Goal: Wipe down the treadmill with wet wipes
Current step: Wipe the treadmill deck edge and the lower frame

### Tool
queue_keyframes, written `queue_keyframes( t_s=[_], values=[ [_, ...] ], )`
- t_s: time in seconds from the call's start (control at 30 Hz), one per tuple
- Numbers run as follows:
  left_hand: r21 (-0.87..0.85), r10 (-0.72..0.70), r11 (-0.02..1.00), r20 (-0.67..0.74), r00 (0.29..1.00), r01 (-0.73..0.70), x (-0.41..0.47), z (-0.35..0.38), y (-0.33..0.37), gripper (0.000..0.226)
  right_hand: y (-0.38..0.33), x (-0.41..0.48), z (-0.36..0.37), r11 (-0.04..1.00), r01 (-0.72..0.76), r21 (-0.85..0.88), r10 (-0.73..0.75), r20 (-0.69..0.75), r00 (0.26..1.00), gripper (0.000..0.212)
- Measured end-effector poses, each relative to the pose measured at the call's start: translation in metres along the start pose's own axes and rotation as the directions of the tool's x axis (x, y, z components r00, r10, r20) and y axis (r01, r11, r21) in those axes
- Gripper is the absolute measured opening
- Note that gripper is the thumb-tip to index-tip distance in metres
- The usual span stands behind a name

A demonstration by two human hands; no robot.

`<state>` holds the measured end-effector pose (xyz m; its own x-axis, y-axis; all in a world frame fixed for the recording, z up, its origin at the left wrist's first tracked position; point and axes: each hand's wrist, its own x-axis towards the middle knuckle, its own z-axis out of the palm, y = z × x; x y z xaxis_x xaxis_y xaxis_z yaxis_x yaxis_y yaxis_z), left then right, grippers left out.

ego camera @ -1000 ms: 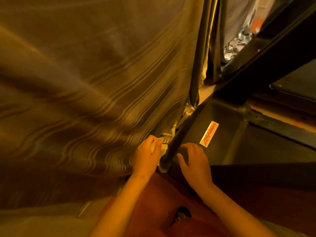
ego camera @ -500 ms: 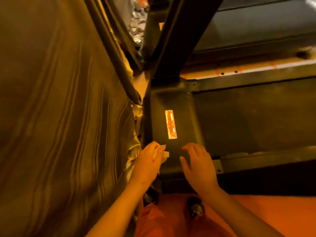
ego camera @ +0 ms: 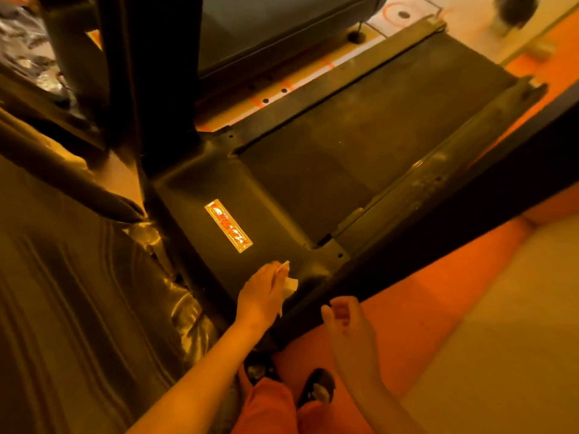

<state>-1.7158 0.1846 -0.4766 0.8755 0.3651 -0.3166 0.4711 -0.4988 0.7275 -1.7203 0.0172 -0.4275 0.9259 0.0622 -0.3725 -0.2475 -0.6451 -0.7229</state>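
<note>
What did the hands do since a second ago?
The left hand slid the wet wipe from the curtain-side edge across the treadmill cover to its near corner, below the sticker. The right hand lifted off the cover, over the orange floor. The left hand still grips the wet wipe.

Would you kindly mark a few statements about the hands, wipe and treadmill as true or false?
1. The left hand holds the wipe. True.
2. The wipe covers the label. False: it is on the cover, apart from the label.
3. The right hand holds a second wipe. False: its fingers are loosely curled and hold nothing.
4. A curtain lies beside the treadmill. True.
</note>
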Motion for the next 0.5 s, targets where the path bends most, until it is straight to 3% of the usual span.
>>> queue_keyframes(
  t_s=[0.13, 0.23, 0.33, 0.5],
  values=[
    [-0.13, -0.059, 0.99, -0.045, 0.997, 0.052, 0.003, 0.022, -0.012, 0.032, 0.014, -0.002, 0.005, 0.98, -0.191, 0.065, 0.191, 0.002, 0.982, 0.041],
    [-0.289, -0.084, 0.956, -0.132, 0.988, 0.043, 0.009, 0.03, -0.024, 0.03, 0.024, 0.003, 0.018, 0.976, -0.211, 0.051, 0.209, 0.042, 0.977, 0.059],
    [-0.299, -0.102, 0.953, -0.179, 0.979, 0.045, 0.013, 0.037, -0.041, 0.032, 0.034, 0.007, 0.035, 0.979, -0.196, 0.047, 0.194, 0.038, 0.98, 0.068],
    [-0.389, -0.13, 0.914, -0.019, 0.991, 0.113, 0.008, 0.053, -0.068, 0.032, 0.047, 0.016, 0.062, 0.956, -0.209, 0.207, 0.228, -0.069, 0.971, 0.083]
  ],
)
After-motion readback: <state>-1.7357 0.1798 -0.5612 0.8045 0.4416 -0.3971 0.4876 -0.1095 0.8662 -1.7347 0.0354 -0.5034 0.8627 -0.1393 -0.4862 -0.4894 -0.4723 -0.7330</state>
